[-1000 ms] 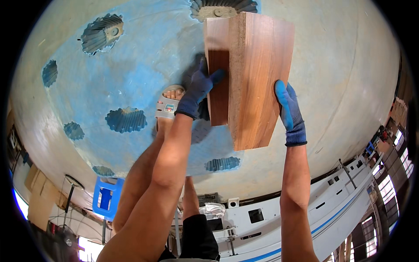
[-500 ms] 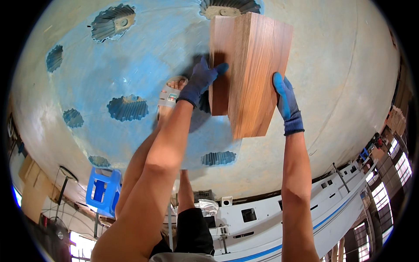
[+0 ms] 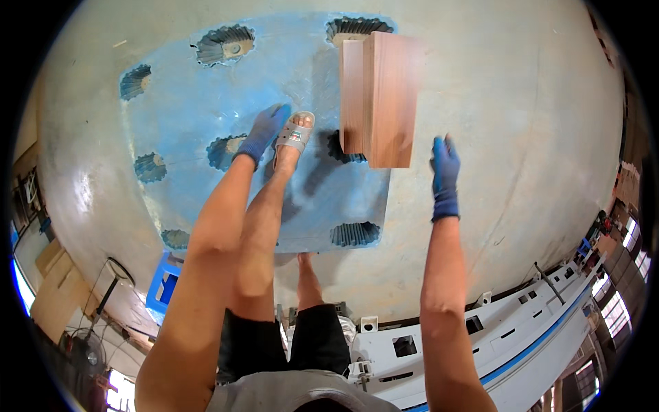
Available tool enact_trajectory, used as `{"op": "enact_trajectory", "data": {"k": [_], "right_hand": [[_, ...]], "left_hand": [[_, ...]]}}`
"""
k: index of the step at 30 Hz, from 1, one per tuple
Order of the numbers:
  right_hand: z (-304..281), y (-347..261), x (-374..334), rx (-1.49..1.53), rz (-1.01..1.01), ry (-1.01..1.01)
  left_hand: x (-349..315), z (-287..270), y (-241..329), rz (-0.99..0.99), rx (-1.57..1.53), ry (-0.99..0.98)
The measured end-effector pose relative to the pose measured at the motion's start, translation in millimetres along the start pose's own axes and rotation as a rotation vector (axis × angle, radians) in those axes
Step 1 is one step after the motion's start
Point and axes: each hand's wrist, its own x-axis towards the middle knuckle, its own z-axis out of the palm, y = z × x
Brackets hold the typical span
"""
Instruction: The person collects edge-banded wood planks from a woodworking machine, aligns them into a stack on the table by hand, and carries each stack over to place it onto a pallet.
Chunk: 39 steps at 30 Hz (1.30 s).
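Left hand [image 3: 266, 130], right hand [image 3: 445, 168]: two grips released; one wooden stack [image 3: 392, 103] between.

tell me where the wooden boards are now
In the head view, the wooden boards are right of centre near the top, across the right edge of the blue patch, up-left of the right hand.

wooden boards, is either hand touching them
No, the left hand is by the sandal, and floor shows between the right hand and the wooden boards.

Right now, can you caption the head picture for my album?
Gloved left hand and right hand, with brown boards untouched between them.
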Motion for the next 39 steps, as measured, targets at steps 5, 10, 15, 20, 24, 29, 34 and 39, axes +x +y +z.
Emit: {"op": "enact_trajectory", "data": {"k": [5, 10, 15, 20, 24, 29, 34, 39], "right_hand": [[-39.4, 90.6, -175.4, -0.153, 0.085, -0.032], [-103.0, 155.3, -388.6, -0.135, 0.355, -0.178], [-155.4, 207.5, -522.9, -0.006, 0.667, -0.189], [-199.5, 204.0, -583.7, 0.1, 0.677, -0.166], [-227.1, 200.3, -599.6, 0.098, 0.574, -0.067], [-225.8, 188.1, -624.9, 0.198, 0.404, 0.038], [-202.7, 199.7, -685.4, 0.222, 0.378, 0.106], [-157.3, 225.2, -779.7, 0.094, 0.348, 0.1]], "left_hand": [[-143.3, -55.7, -79.8, 0.118, 0.01, 0.148], [-322.0, -49.3, -129.4, -0.136, -0.188, 0.071], [-457.0, -43.3, -135.1, -0.403, -0.155, 0.136], [-537.5, -53.8, -204.3, -0.058, 0.127, 0.07], [-549.5, -46.0, -229.9, 0.342, 0.543, -0.067], [-543.6, -55.7, -184.8, 0.05, 0.298, -0.11], [-547.1, -45.2, -97.3, -0.273, -0.262, -0.063], [-565.3, -61.1, -71.7, -0.21, -0.301, -0.121]]}}
